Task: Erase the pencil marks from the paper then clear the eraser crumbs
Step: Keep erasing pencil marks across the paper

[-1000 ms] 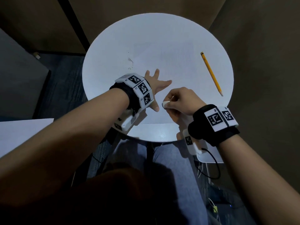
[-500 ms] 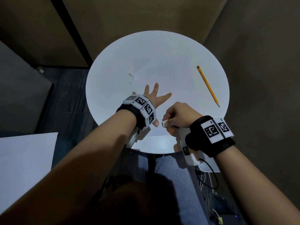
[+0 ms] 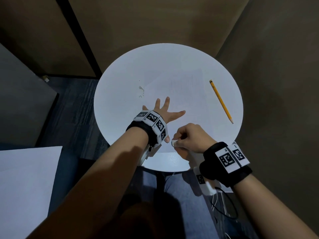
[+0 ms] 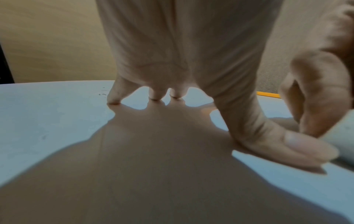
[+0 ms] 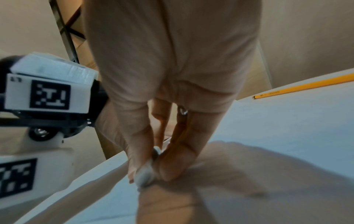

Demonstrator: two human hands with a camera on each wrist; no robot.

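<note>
Eraser crumbs (image 3: 141, 90) are seen lying uncleared at the left on the tabletop (image 3: 117, 118), beside the paper (image 3: 183, 97). The paper is pinned by the left hand (image 3: 165, 114), fingers spread flat. The eraser (image 3: 173, 143) is pinched by the right hand (image 3: 191, 138) at the paper's near edge. Faint marks appear to remain; erasing is judged unfinished.

We see paper (image 3: 174, 94) on bench (image 3: 117, 118), mid-bench. Crumbs (image 3: 141, 90) left of paper, on bench. Pencil (image 3: 221, 101) right of paper, apart. Left hand (image 3: 163, 112) on paper's near-left part. Right hand (image 3: 191, 138) with eraser (image 3: 173, 143) at paper's near edge, just right of left hand.
</note>
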